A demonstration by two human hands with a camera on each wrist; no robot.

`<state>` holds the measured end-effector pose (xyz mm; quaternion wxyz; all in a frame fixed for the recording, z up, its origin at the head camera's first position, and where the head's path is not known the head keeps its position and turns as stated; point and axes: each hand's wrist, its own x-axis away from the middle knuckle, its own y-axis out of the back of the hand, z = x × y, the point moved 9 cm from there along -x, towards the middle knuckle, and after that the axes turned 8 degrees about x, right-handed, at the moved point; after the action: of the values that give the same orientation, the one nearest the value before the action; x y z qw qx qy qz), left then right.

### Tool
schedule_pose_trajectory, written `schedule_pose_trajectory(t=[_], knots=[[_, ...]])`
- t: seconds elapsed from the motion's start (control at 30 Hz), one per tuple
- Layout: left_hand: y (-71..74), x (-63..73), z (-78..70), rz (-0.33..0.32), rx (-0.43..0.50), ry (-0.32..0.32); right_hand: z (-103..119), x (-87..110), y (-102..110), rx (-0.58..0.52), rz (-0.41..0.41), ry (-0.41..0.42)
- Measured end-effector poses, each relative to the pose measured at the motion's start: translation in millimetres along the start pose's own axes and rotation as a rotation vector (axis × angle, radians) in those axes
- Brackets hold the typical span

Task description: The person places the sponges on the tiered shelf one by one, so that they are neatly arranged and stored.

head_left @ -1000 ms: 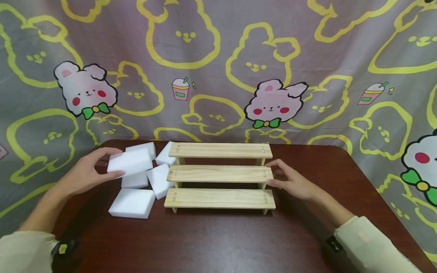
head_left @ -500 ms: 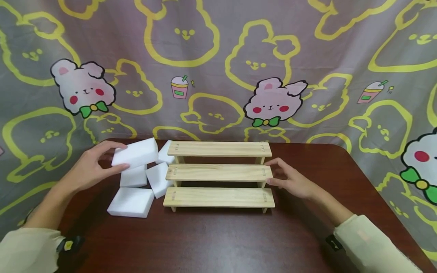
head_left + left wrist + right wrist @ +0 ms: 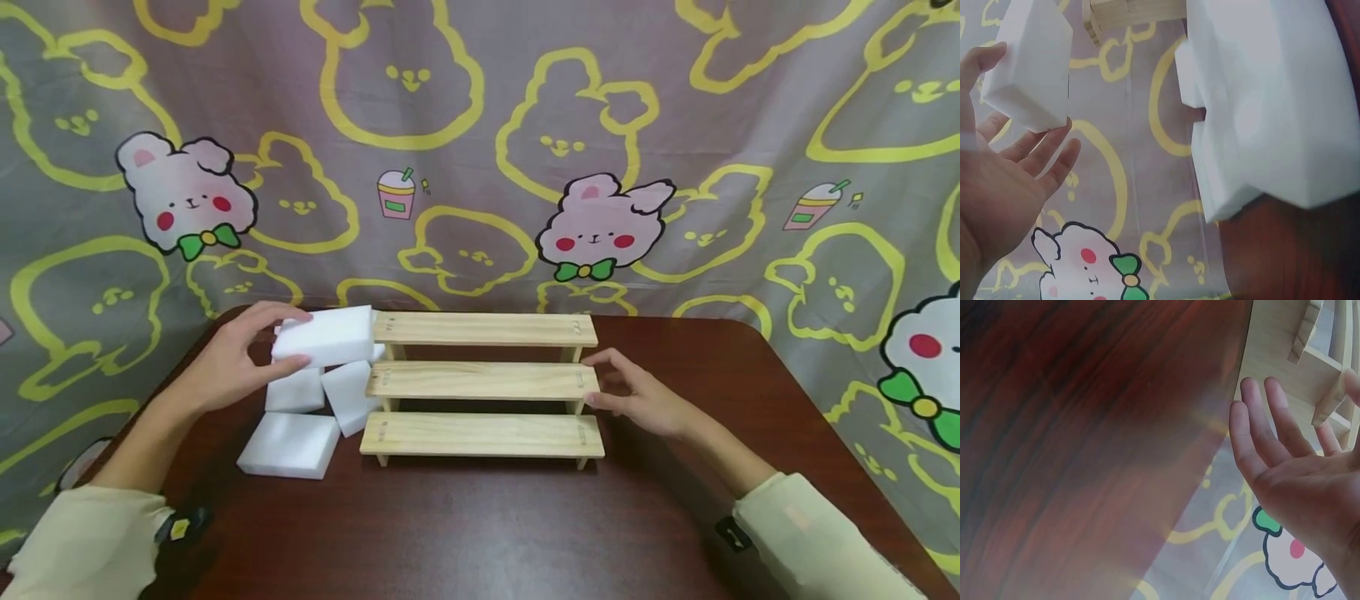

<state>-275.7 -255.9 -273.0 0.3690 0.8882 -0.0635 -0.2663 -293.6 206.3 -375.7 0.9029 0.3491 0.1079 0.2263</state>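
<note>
One white block (image 3: 326, 335), just left of the wooden rack (image 3: 480, 436) in the head view, is pinched by our left hand (image 3: 228, 365), while our right hand (image 3: 645, 402) grips the rack's right end. Our left wrist view adds more white blocks (image 3: 1260, 94); our right wrist view, the dark table (image 3: 1085, 456) beside the rack.

Head view: moderate, diffuse light. Soft glare marks the surface (image 3: 487, 529); shadow lies beneath the rack (image 3: 483, 380). Wrist views are hazy, the left's near blocks (image 3: 1272, 94) softly focused.
</note>
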Motion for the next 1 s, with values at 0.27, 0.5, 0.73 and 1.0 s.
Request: schedule_pose_trajectory(t=[0.27,0.5,0.73,1.0], knots=[[-13.7,-9.5,-7.4,0.016,0.017,-0.018,1.3,0.9,0.3,0.004,0.002,-0.011],[-23.5,-17.4,-11.4,0.022,0.072,-0.033,2.5,-0.1,0.2,0.005,0.008,-0.010],[-35.5,-26.1,-13.6,0.042,0.095,-0.026,-0.9,-1.5,0.0,0.022,0.003,-0.026],[-48.5,-36.1,-21.7,0.053,0.126,-0.083,1.3,-0.3,0.4,0.016,0.002,-0.019]])
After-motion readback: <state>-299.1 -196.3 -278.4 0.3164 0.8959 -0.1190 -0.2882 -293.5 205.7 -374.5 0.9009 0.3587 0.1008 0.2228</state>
